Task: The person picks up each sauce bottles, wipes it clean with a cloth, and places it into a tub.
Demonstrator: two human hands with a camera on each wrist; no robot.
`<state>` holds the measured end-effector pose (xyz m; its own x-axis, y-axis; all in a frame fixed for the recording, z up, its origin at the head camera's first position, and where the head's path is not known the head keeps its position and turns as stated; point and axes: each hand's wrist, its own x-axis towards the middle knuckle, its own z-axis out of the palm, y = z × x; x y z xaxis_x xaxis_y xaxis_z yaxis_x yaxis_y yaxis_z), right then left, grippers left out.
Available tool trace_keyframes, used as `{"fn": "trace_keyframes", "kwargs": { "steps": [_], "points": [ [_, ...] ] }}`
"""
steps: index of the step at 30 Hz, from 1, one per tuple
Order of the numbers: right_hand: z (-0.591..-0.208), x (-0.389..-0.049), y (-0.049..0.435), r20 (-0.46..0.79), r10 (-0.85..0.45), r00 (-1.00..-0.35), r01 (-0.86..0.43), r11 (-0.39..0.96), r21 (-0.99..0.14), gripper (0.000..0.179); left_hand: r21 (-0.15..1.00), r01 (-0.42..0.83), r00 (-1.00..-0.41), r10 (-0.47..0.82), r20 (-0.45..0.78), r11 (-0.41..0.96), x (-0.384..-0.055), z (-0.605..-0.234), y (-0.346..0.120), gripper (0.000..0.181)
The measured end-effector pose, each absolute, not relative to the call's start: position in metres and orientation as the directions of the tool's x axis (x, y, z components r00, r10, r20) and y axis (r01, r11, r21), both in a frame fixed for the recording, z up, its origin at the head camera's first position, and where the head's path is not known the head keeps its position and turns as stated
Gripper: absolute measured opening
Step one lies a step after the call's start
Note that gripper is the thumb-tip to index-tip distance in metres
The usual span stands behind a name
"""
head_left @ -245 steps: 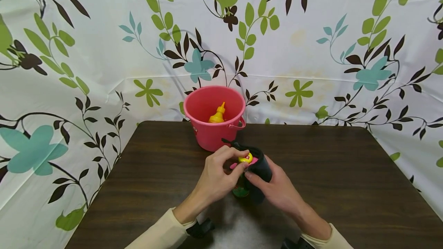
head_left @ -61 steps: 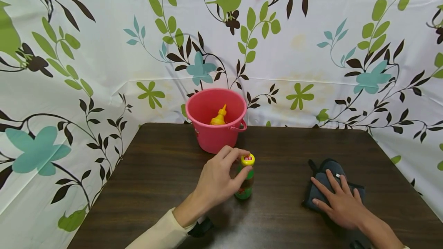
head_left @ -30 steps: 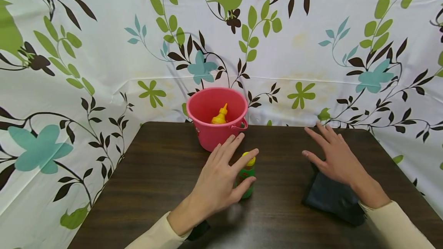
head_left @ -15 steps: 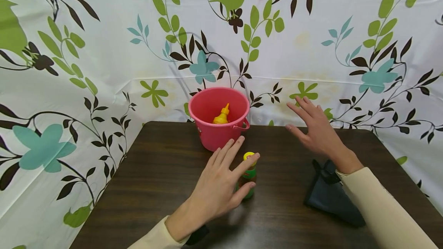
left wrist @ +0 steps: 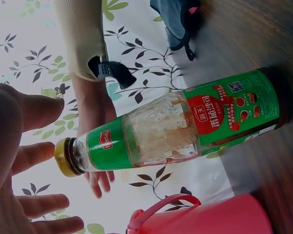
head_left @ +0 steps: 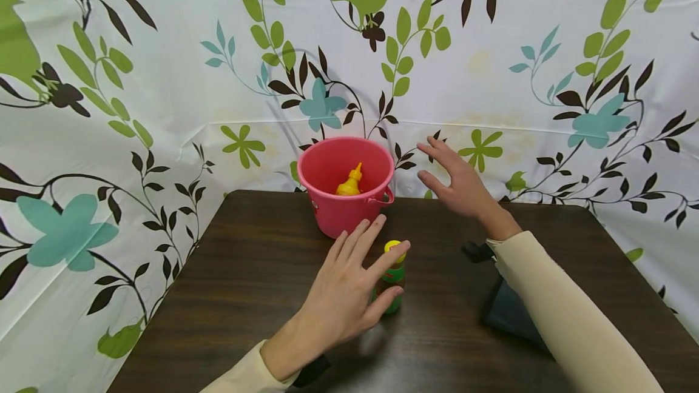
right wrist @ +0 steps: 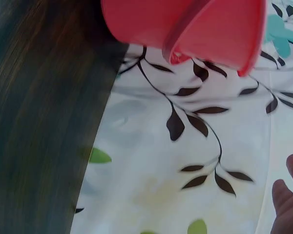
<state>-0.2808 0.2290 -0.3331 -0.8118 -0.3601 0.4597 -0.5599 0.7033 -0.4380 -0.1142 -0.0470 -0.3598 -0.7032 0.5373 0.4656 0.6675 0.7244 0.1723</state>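
A glass sauce bottle point(head_left: 394, 275) with a yellow cap and green label stands upright on the table. My left hand point(head_left: 341, 290) is spread beside it, fingers straight, one fingertip right at the cap point(left wrist: 66, 157) in the left wrist view. Raised in the air right of the pink bucket point(head_left: 344, 217), my right hand point(head_left: 459, 184) has its fingers extended and holds nothing. Inside the bucket, a yellow squeeze bottle point(head_left: 350, 182) shows its pointed nozzle. A dark blue oven mitt point(head_left: 510, 314) lies on the right, partly hidden behind my right sleeve.
The dark wooden table point(head_left: 246, 259) ends at a hanging cloth point(head_left: 164, 77) printed with leaves and birds. The bucket stands near the table's back edge, its handle point(left wrist: 173, 202) hanging toward the right side.
Earlier my left hand pinched the yellow cap and my right hand held the mitt. The mitt was then laid flat on the right; my right hand has risen from it and moved left toward the bucket.
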Motion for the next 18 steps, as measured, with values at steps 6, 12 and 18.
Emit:
{"fn": "trace_keyframes", "kwargs": {
  "steps": [6,12,18],
  "points": [
    [-0.335,-0.292,0.206,0.400,-0.450,-0.799,-0.597,0.674,-0.434,0.063,0.240,0.692,-0.695,0.537,0.478,0.681,-0.115,-0.360,-0.045,0.076],
    [-0.337,-0.303,0.192,0.356,-0.537,-0.765,-0.644,0.639,-0.420,0.058,0.342,0.719,-0.687,0.547,0.479,0.605,-0.119,-0.360,-0.045,0.072],
    [-0.342,-0.307,0.186,0.307,-0.601,-0.738,-0.673,0.621,-0.401,0.049,0.372,0.724,-0.688,0.564,0.457,0.582,-0.122,-0.361,-0.044,0.071]
  ]
}}
